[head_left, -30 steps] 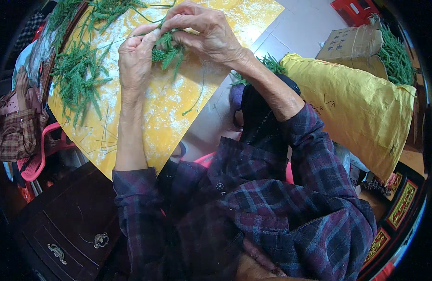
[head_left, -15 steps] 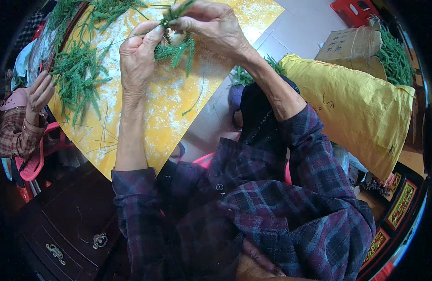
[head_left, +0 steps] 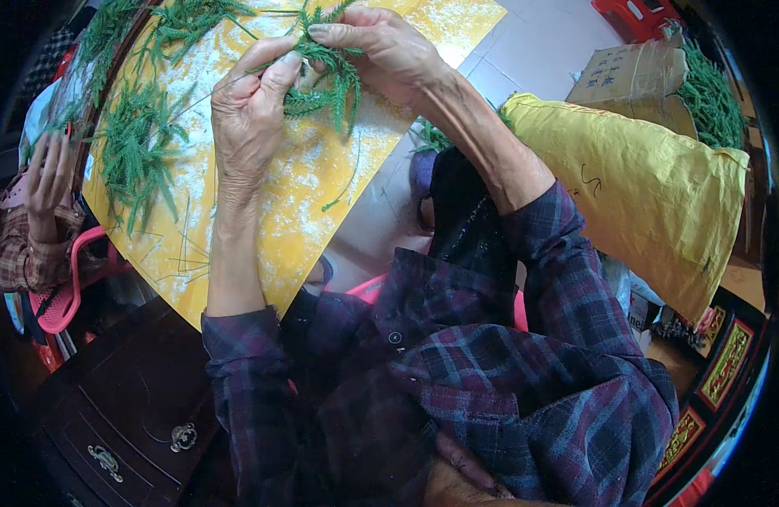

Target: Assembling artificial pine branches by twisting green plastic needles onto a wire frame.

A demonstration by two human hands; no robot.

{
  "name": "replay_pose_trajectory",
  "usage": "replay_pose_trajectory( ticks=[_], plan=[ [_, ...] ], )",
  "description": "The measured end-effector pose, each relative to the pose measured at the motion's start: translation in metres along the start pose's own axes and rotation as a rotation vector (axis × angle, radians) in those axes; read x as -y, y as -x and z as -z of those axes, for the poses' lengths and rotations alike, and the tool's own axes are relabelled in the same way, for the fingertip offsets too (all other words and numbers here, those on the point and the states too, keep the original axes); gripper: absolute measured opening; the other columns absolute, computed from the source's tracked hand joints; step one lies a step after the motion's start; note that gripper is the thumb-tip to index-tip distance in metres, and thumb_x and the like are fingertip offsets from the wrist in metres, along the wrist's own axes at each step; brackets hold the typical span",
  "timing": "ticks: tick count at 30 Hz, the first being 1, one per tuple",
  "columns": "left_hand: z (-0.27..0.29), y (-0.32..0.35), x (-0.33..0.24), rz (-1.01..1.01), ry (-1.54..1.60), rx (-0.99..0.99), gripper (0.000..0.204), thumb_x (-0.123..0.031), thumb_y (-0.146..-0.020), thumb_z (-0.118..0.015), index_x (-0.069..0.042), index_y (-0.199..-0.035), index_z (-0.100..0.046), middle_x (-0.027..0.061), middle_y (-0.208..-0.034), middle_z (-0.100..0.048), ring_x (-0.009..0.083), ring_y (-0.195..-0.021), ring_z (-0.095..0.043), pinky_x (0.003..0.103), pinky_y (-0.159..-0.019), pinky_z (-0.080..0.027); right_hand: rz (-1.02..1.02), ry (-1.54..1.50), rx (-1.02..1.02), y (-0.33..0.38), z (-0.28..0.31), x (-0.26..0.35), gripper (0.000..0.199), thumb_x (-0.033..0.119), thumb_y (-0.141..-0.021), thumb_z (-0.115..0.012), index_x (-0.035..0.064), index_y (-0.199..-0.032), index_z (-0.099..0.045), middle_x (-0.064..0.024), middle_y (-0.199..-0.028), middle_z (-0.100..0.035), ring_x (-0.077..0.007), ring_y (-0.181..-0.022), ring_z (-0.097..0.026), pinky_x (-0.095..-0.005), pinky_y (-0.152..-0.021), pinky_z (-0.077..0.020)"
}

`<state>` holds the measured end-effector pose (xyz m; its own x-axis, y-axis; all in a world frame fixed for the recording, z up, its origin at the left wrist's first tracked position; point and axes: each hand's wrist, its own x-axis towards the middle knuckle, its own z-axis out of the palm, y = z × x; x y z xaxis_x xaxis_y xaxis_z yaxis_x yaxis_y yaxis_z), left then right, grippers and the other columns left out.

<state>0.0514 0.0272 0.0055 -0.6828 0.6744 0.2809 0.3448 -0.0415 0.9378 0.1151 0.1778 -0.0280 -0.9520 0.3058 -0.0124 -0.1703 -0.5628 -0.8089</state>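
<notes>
Above the yellow table (head_left: 292, 211), both hands are closed on a feathery green needle-leaved sprig (head_left: 338, 93). My left hand (head_left: 250, 122) pinches its stem side between thumb and forefinger. The thumb and fingers of my right hand (head_left: 393, 55) grip its upper part, and its leafy tips hang down between the hands. A thin stem runs from my left hand toward the left. On the table to the left lies a bunch of similar green sprigs (head_left: 140, 152), with more sprigs (head_left: 191, 25) at the far side.
White flakes and loose thin stems (head_left: 185, 253) are strewn over the table. At the left, another person's hand (head_left: 49, 173) is raised. A yellow sack (head_left: 634, 182) and a cardboard box (head_left: 630, 84) of greenery stand at the right. A dark drawer cabinet (head_left: 123, 389) is near left.
My right hand has shifted its grip on the sprig, whose leafy tips have swung slightly right. The other person's hand has turned upward and moved a little left.
</notes>
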Motion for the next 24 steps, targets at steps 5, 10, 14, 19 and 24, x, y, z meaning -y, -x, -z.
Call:
replay_pose_trajectory(
  ticks=[5, 10, 14, 19, 24],
  plan=[
    [-0.008, 0.003, 0.008, 0.011, 0.076, 0.058, 0.021, -0.011, -0.09, -0.055, 0.0, -0.106, -0.062, 0.0041, -0.089, -0.066, 0.0076, -0.078, -0.057, 0.019, -0.072, -0.045, -0.111, -0.12, 0.105, 0.001, 0.002, 0.002, 0.015, 0.01, -0.082, -0.067, -0.0024, -0.085, -0.06, -0.0072, -0.075, -0.062, -0.0131, -0.069, -0.06, -0.0281, -0.067, -0.0507],
    [-0.01, -0.002, 0.011, 0.07, 0.116, 0.069, 0.02, -0.011, -0.091, -0.055, 0.001, -0.106, -0.062, 0.0037, -0.088, -0.066, 0.0073, -0.076, -0.058, 0.02, -0.071, -0.048, 0.078, -0.002, -0.104, 0.001, -0.001, -0.001, 0.014, 0.004, -0.077, -0.071, -0.0003, -0.073, -0.058, -0.0077, -0.068, -0.063, -0.0122, -0.052, -0.057, -0.0232, -0.047, -0.0476],
    [-0.005, -0.004, 0.014, 0.116, 0.124, 0.081, 0.017, -0.01, -0.088, -0.056, -0.001, -0.102, -0.062, 0.0008, -0.08, -0.064, 0.0045, -0.071, -0.055, 0.02, -0.068, -0.045, 0.134, 0.236, -0.126, -0.005, 0.003, -0.005, 0.015, 0.007, -0.076, -0.072, 0.0006, -0.073, -0.059, -0.0071, -0.07, -0.063, -0.0111, -0.056, -0.059, -0.0228, -0.051, -0.0489],
    [0.005, -0.002, 0.018, 0.237, 0.283, -0.008, 0.018, -0.012, -0.086, -0.058, -0.001, -0.099, -0.062, -0.0003, -0.075, -0.06, 0.0045, -0.068, -0.054, 0.019, -0.065, -0.044, 0.016, 0.182, 0.041, 0.005, -0.005, 0.008, 0.018, 0.016, -0.082, -0.069, 0.0, -0.082, -0.063, -0.0023, -0.071, -0.061, -0.0074, -0.061, -0.056, -0.0194, -0.052, -0.0439],
    [0.004, -0.007, 0.017, 0.245, 0.355, -0.074, 0.017, -0.013, -0.086, -0.058, 0.0, -0.097, -0.063, -0.0009, -0.074, -0.058, 0.0046, -0.067, -0.052, 0.018, -0.061, -0.043, -0.059, 0.035, 0.201, -0.001, 0.013, 0.008, 0.016, 0.016, -0.084, -0.066, 0.0003, -0.087, -0.065, 0.0006, -0.067, -0.057, -0.0042, -0.057, -0.048, -0.0173, -0.051, -0.0385]
  ],
)
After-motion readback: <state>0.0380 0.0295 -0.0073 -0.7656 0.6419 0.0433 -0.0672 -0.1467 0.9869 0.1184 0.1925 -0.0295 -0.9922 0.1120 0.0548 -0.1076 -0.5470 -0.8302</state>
